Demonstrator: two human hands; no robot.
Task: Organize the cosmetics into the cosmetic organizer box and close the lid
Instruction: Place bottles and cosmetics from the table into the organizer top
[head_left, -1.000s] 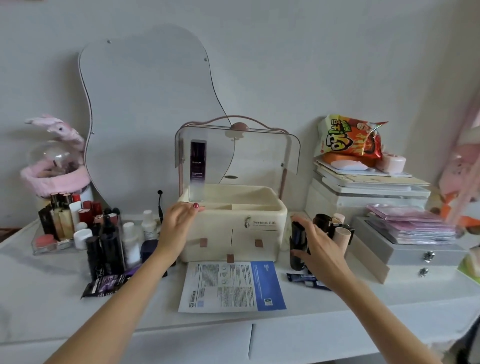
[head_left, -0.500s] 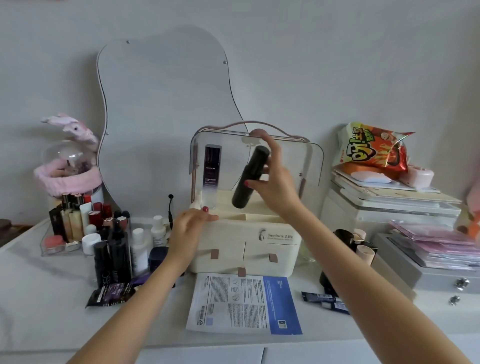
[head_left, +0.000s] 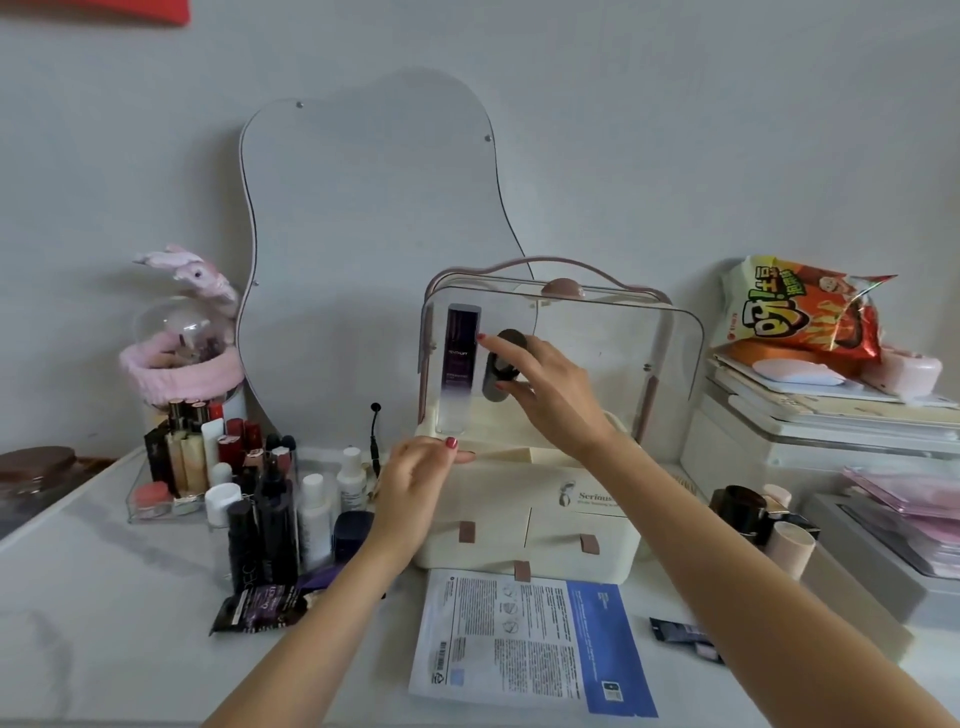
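Progress looks early to me: only one tall purple bottle (head_left: 460, 364) stands inside the box (head_left: 519, 514), at its left end, and the right hand (head_left: 550, 389) has its fingers wrapped round a dark tube (head_left: 501, 371), lowering it in just right of that bottle. Left hand (head_left: 421, 478) sits at the box's front left corner with fingers loosely out, thumb on the rim, gripping nothing. Lid (head_left: 597, 338) is up, standing behind the box, so closing is a long way off. Loads left outside: a bunch of bottles (head_left: 291, 514) left of the box, a clear tray of lipsticks (head_left: 208, 457) further left, a few jars (head_left: 753, 512) to its right, a sheet mask packet (head_left: 530, 639) lying in front of it, and a small sachet (head_left: 680, 631) right of that.

Surface is a white desk (head_left: 104, 623) against a plain grey wall. Mirror (head_left: 374, 234) leans behind the box, and a snack bag (head_left: 800, 312) sits on stacked white stuff to its right, hard to tell what exactly.
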